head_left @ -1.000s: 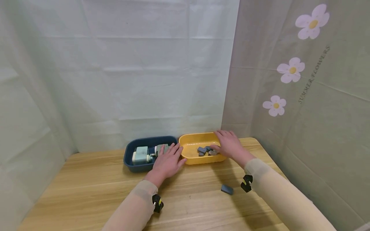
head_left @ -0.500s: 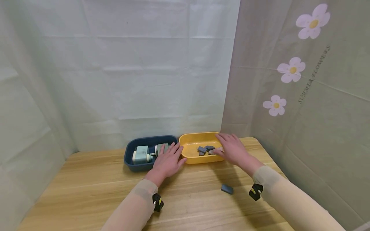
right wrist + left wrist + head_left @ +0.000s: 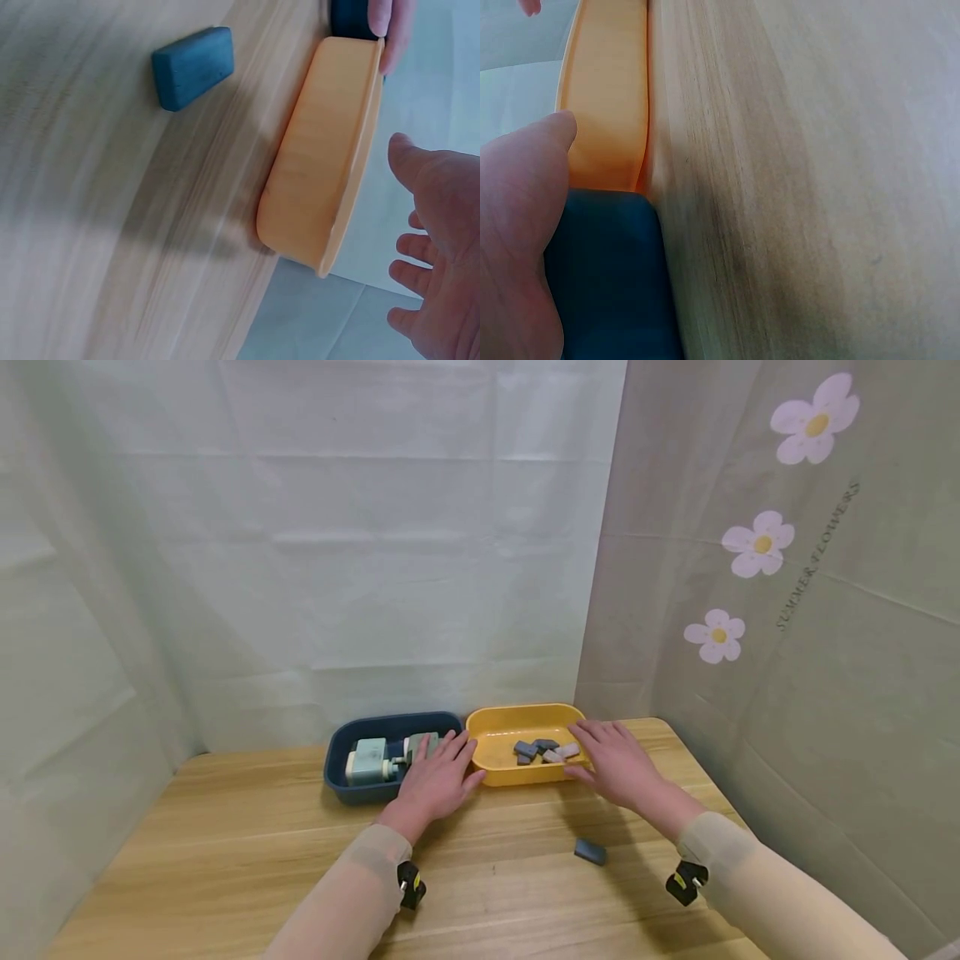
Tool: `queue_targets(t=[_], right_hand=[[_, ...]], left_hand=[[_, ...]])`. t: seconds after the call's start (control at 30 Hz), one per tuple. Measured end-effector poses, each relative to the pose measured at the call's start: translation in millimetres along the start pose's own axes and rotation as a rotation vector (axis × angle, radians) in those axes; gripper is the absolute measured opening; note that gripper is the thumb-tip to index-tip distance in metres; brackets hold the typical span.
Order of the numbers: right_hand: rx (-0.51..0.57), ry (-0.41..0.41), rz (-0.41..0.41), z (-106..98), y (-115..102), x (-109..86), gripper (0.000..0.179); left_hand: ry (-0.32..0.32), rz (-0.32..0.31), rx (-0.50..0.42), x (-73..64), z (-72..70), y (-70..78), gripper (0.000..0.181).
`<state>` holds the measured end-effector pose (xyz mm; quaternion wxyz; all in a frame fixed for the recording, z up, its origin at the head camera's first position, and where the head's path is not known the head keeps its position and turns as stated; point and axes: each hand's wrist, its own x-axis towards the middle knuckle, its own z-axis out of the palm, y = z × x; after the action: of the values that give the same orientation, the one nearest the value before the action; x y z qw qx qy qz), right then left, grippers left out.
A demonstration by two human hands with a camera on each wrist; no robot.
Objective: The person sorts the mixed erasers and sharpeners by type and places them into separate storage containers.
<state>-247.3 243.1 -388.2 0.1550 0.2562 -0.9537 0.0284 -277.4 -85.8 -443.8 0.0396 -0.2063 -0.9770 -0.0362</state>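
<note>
A yellow plastic bin (image 3: 525, 774) holds several small blocks, some dark blue-grey (image 3: 526, 748) and one pale block (image 3: 567, 750) near its right end. My right hand (image 3: 617, 762) is over that end, fingers spread and nothing in them; the right wrist view shows the thumb and fingers apart above the rim. Where the yellow bin meets a navy bin (image 3: 358, 794), my left hand (image 3: 435, 778) lies with extended fingers over the rims. Inside the navy bin are a light teal bottle-like container (image 3: 369, 761) with a cream nozzle and a grey-green one (image 3: 424, 742) partly hidden by my fingers.
A dark blue-grey rectangular block (image 3: 590, 852) lies on the wooden table (image 3: 240, 835), in front of the yellow bin near my right forearm. Behind the bins hangs a pale curtain (image 3: 390, 568); a flower-printed one (image 3: 675, 527) hangs on the right.
My right hand has drawn back and to the right, away from the blocks, uncovering the pale block in the yellow bin. My left hand stays in place.
</note>
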Motion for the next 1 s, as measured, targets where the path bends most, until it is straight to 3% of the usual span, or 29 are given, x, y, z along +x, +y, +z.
queue_targets(t=[1.0], right_hand=[[0.009,-0.013,-0.075,8,-16,-55.4,0.068]], left_hand=[[-0.005,0.001,0.011,-3.6,-0.6,1.8,0.074]])
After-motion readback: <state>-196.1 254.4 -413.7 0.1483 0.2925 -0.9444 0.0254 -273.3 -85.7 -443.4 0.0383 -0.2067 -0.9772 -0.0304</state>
